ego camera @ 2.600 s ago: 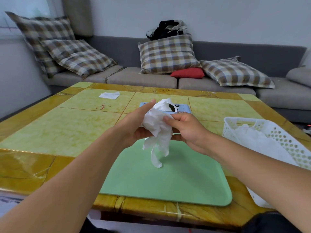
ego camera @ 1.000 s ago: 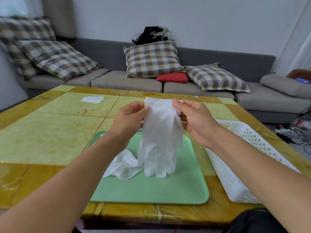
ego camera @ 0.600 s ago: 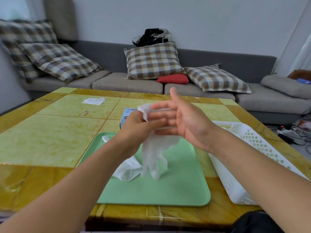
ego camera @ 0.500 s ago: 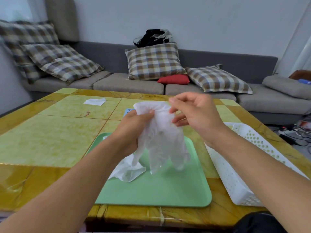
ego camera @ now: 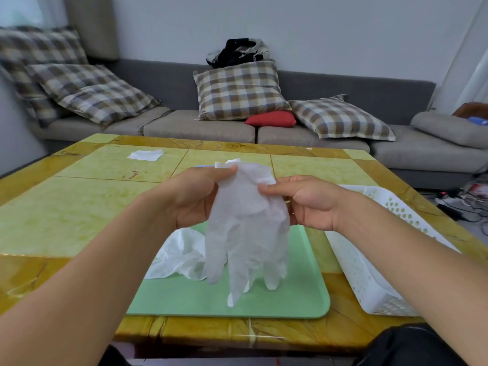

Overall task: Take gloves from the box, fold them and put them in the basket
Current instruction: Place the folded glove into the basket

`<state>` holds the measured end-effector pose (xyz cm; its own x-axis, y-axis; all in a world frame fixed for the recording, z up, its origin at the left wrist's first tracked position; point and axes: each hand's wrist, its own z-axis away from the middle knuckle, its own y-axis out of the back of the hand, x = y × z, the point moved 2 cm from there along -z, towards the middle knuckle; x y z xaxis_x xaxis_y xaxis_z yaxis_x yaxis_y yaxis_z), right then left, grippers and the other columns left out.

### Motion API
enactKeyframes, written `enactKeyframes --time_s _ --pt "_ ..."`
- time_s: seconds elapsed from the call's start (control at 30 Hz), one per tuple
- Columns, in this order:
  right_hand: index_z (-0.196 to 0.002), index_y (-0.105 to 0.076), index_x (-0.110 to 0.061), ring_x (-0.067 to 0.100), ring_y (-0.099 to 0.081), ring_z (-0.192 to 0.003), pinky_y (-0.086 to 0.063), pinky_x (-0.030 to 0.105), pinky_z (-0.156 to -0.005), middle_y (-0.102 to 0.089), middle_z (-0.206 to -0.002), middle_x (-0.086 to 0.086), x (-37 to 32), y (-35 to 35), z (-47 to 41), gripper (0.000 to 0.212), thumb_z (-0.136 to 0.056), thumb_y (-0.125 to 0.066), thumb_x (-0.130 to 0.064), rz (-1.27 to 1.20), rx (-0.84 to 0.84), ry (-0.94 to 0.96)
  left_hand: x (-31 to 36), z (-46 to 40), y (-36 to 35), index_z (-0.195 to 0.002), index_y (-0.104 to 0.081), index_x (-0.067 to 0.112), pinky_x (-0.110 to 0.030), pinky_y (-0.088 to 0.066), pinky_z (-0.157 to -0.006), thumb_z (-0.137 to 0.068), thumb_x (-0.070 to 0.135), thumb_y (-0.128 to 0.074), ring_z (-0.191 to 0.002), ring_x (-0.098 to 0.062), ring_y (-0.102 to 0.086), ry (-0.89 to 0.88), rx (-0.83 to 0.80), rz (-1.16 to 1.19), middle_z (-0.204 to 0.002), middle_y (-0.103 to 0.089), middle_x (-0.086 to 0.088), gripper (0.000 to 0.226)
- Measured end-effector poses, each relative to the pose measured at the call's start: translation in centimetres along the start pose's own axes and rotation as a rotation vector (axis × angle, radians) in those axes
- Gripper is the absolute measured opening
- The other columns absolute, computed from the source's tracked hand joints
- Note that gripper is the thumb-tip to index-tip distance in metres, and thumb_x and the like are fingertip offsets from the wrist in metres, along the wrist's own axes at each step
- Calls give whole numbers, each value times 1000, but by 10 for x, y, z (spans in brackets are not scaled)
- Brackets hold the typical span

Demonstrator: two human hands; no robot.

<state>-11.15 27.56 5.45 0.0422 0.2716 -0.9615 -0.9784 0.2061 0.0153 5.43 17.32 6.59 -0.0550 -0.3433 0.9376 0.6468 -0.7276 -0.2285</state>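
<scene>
left hand pinching cuff of white glove, grip closed on it | right hand pinching cuff's other side | glove hanging fingers-down over green tray at counter near edge | second glove lying crumpled on tray | white basket sitting at counter's right edge

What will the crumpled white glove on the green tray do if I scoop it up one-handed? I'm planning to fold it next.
Probably floppy: the crumpled glove lies in loose folds on the green tray, and the held glove, pinched by the left hand and right hand, hangs limp. It looks thin and light. It may cling or bunch, so it likely needs smoothing first.
</scene>
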Motion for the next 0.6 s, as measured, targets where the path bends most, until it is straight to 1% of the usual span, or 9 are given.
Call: enactKeyframes --time_s 0.13,0.2,0.27,0.3,0.37,0.4,0.47,0.53,0.6 --pt "-105 -72 -20 14 -70 -75 -57 31 -69 -75 -92 0 6 3 -13 18 -88 -72 -27 35 6 -57 -8 -18 3 -123 -63 5 -35 -61 -85 -108 23 -42 -98 -23 -73 4 23 -100 -113 -74 -13 32" --pt "-107 -73 -18 16 -69 -75 -56 30 -70 -75 -92 1 7 5 -20 21 -88 -73 -27 -11 43 -31 -9 -27 5 -121 -64 6 -34 -62 -81 -108 22 -43 -99 -22 -72 3 7 -147 -115 -74 -13 30" --pt "-109 -73 -15 18 -69 -77 -56 32 -72 -75 -92 3 7 7 -28 19 -91 -71 -22 -91 87 -18 -12 -37 8 -120 -64 5 -34 -62 -74 -107 21 -47 -93 -23 -72 22 46 -223 -115 -74 -14 27" --pt "-108 -72 -14 18 -69 -75 -56 31 -69 -75 -91 4 7 7 -32 17 -93 -69 -19 -114 113 -15 -15 -42 11 -120 -63 4 -33 -62 -70 -106 20 -49 -89 -23 -72 36 82 -256 -112 -74 -14 26" --pt "-107 -72 -12 16 -68 -65 -55 25 -56 -74 -84 4 7 4 -39 14 -93 -69 -13 -111 199 27 -16 -51 13 -116 -64 4 -30 -62 -62 -105 20 -51 -78 -20 -72 17 172 -269 -102 -75 -12 23" --pt "-107 -72 -11 16 -67 -63 -53 23 -53 -74 -84 4 4 4 -41 15 -93 -70 -13 -97 256 90 -13 -55 13 -111 -66 6 -29 -61 -61 -104 21 -53 -73 -18 -72 -40 215 -255 -100 -74 -10 21" --pt "-107 -74 -8 21 -69 -75 -55 27 -63 -77 -93 8 -7 8 -44 17 -92 -72 -14 -64 351 313 1 -59 11 -106 -70 9 -26 -61 -67 -103 21 -57 -74 -16 -74 -256 269 -208 -100 -76 -7 19" --pt "-108 -76 -7 26 -72 -92 -58 37 -81 -77 -103 12 -23 12 -36 19 -91 -73 -16 -27 377 543 19 -51 5 -103 -74 11 -25 -60 -74 -101 20 -58 -84 -19 -76 -476 246 -146 -99 -78 -6 18" --pt "-108 -75 -5 25 -73 -97 -59 37 -85 -77 -104 12 -28 16 -25 20 -90 -74 -13 -13 344 646 25 -42 4 -103 -75 13 -26 -59 -78 -101 22 -58 -92 -20 -75 -584 179 -161 -101 -78 -6 19"
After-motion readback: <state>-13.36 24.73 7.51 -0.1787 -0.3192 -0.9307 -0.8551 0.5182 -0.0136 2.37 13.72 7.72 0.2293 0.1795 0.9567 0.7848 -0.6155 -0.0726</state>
